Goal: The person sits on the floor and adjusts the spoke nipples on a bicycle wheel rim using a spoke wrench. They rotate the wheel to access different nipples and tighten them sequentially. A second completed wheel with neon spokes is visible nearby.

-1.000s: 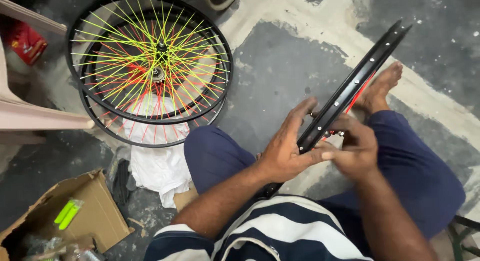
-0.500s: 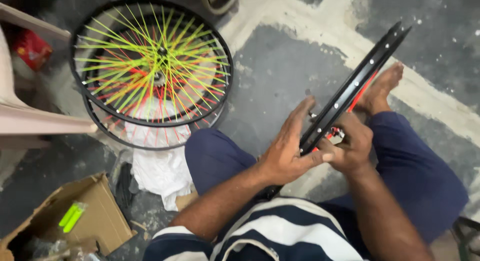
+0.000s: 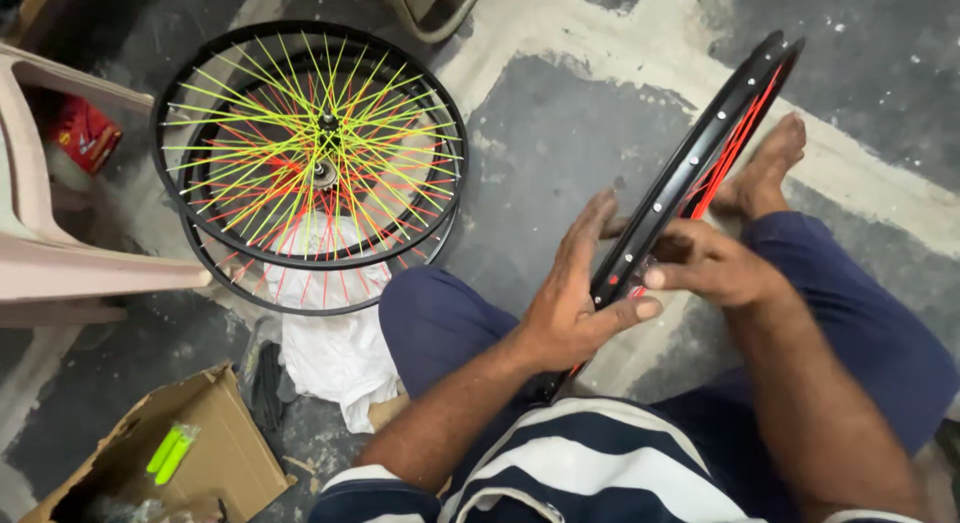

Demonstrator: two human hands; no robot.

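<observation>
The black metal bicycle rim with red spokes (image 3: pixel 690 173) stands on edge across the seated person's lap, its far end near the bare foot (image 3: pixel 765 168). The left hand (image 3: pixel 570 303) braces the rim's outer face, palm flat, fingers spread, thumb hooked under the edge. The right hand (image 3: pixel 705 268) has its fingers pressed together, pinching something small at the rim's inner side; what it is cannot be told. To work well here, the left hand should keep the rim steady while the right fingers turn squarely at the spoke hole. Beyond the rim, two finished wheels with yellow-green and red spokes (image 3: pixel 310 168) lie stacked on the grey concrete floor (image 3: pixel 540 133).
</observation>
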